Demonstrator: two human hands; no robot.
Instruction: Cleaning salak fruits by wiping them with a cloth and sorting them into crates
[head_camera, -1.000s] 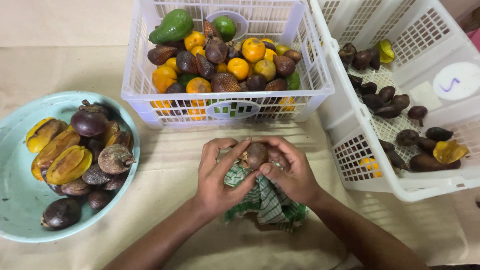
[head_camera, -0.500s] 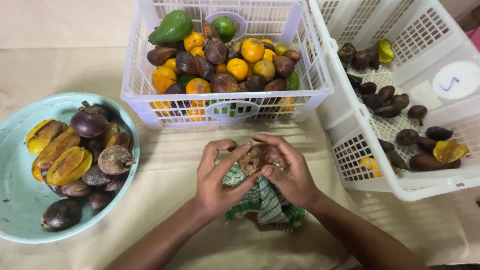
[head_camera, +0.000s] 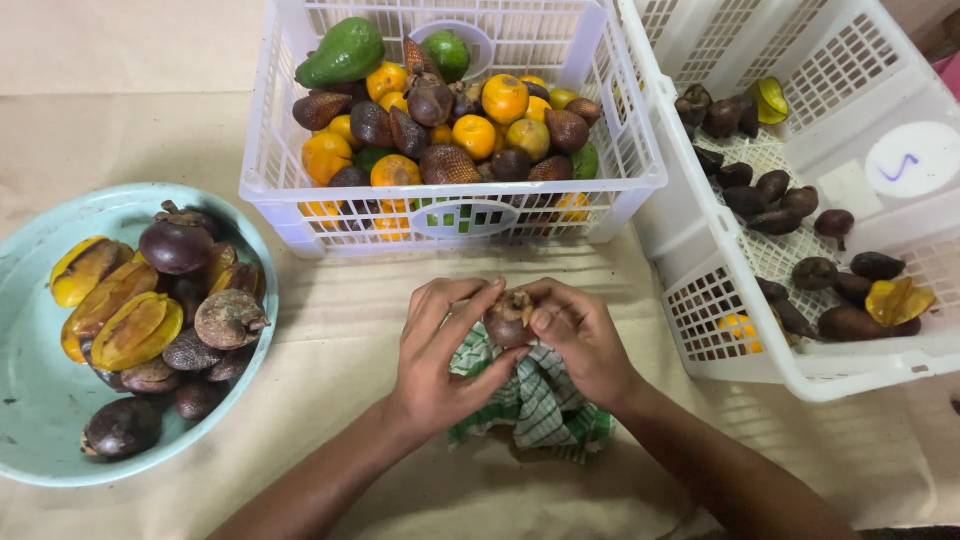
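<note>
Left hand (head_camera: 435, 360) and right hand (head_camera: 580, 335) both grasp one small round brown fruit (head_camera: 508, 318), fingertips and thumbs pressed on it from either side. Fruit sits between the hands, held just above a green-and-white checked cloth (head_camera: 535, 405) that lies crumpled under the palms on the beige paper-covered counter (head_camera: 330, 330).

At 12 o'clock from the hands: white slotted plastic basket (head_camera: 455, 215), near edge just beyond the fingertips with a narrow strip of bare counter between. It holds orange citrus, brown scaly fruit and a green avocado (head_camera: 343, 52) at its far left corner.

At 3 o'clock: second white plastic basket (head_camera: 720, 310), tilted, its near corner close to the right wrist; dark brown fruit and a few yellow pieces inside. Little free room on that side.

At 9 o'clock: round pale turquoise bowl (head_camera: 40, 400) with yellow-orange cut fruit and dark purple-brown fruit; its rim is well apart from the left hand, an open band of counter between. Counter at 6 o'clock is crossed only by the forearms.
</note>
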